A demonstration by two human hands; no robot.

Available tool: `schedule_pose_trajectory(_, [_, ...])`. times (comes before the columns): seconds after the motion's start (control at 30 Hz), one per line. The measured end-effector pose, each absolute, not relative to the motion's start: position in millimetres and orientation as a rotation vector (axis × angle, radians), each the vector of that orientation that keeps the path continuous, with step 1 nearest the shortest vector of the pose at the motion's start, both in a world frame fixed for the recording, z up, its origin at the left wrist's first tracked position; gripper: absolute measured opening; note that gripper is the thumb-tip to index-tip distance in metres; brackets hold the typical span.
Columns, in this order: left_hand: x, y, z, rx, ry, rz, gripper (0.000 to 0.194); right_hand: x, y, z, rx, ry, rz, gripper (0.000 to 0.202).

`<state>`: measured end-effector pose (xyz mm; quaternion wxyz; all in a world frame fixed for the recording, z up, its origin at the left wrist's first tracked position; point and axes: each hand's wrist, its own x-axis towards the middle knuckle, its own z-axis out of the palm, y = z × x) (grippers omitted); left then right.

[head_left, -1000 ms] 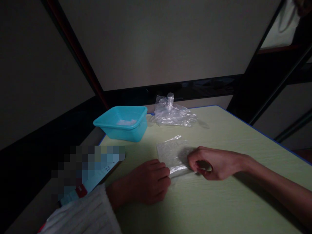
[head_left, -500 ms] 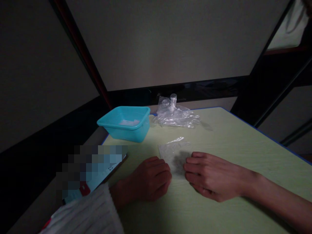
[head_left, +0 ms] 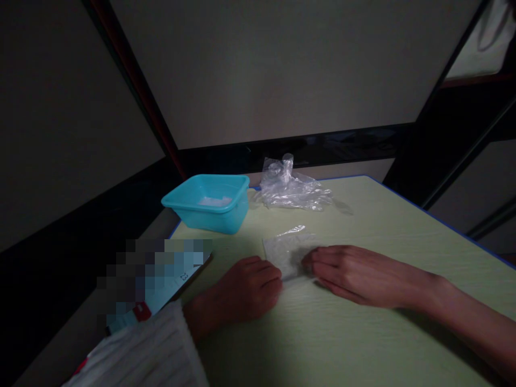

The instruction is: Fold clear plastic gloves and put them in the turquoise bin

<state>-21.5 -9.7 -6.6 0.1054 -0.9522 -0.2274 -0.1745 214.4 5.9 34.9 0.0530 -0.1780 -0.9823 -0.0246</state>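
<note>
A thin, clear plastic bag [head_left: 287, 251] lies flat on the table in front of me, its far edge crinkled and shiny. My left hand [head_left: 253, 285] is closed at its near left corner, fingers curled under and thumb alongside. At the near right side, the bent fingers of my right hand [head_left: 342, 274] are pressed together on the plastic, and their tips are partly hidden. Between the two hands runs the bag's near edge, looking folded or pulled straight. Beyond it sits a heap of crumpled clear plastic [head_left: 292, 188], with glove-like finger shapes.
A turquoise plastic basin [head_left: 226, 217] with something pale inside stands at the back left. Left of my forearm lies a light-blue printed booklet or box [head_left: 165, 287], partly blurred out. The pale green table [head_left: 387, 231] has a blue edge, with a panel wall [head_left: 282, 75] behind.
My right hand has moved slightly away from me, its fingers reaching further over the plastic. The bag's near edge has shifted away from me too. My left hand stays nearly in place.
</note>
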Motion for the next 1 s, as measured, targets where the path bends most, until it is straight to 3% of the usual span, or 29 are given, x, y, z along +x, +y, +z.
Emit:
schedule_pose_trajectory(0.23, [-22.2, -11.9, -5.8, -2.852, -0.744, -0.523, 0.021, 217.7, 4.6, 34.1, -0.821, -3.036, 0.008, 0.016])
schedule_pose_trajectory(0.63, [-22.0, -22.6, 16.6, -3.149, -1.087, -0.589, 0.019, 221.0, -7.4, 50.0, -0.851, -2.938, 0.316, 0.017])
schedule_pose_trajectory(0.87, [-18.0, -14.1, 25.1, -3.497, -1.858, -0.706, 0.024, 222.8, 1.1, 48.9, -0.937, -2.757, 0.775, 0.02])
schedule_pose_trajectory(1.0, [-16.3, -8.0, 18.0, -3.509, -2.342, -0.896, 0.026, 221.6, 13.1, 37.8, -0.925, -2.471, 1.211, 0.016])
